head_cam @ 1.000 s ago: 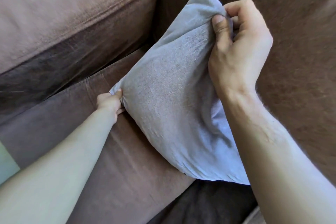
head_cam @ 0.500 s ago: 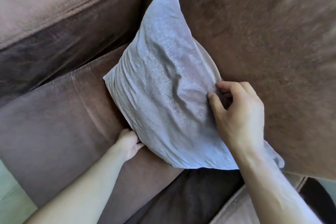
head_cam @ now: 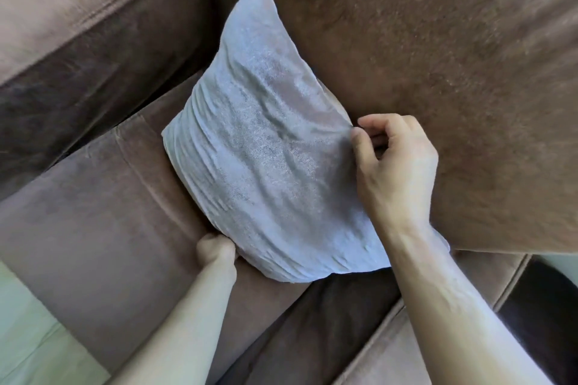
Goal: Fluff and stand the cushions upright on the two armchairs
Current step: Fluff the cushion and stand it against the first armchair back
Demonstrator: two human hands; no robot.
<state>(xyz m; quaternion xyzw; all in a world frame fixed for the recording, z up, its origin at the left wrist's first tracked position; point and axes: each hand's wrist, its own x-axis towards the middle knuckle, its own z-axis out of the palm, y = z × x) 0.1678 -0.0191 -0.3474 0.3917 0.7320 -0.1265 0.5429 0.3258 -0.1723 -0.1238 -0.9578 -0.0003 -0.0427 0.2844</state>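
A grey cushion point(head_cam: 266, 153) stands on one corner on the brown armchair seat point(head_cam: 103, 197), leaning against the backrest point(head_cam: 422, 56). My right hand point(head_cam: 394, 166) pinches the cushion's right edge between thumb and fingers. My left hand point(head_cam: 215, 248) grips the cushion's lower left edge, with its fingers tucked under the fabric and partly hidden. The cushion's cover is wrinkled.
The armchair's arm point(head_cam: 78, 9) rises on the left and another arm point(head_cam: 406, 337) runs along the lower right. A strip of pale floor point(head_cam: 28, 331) shows at the bottom left.
My right hand slid from the cushion's top corner down to its right edge. My left hand moved from the left corner to the lower edge. The cushion now leans flatter against the backrest.
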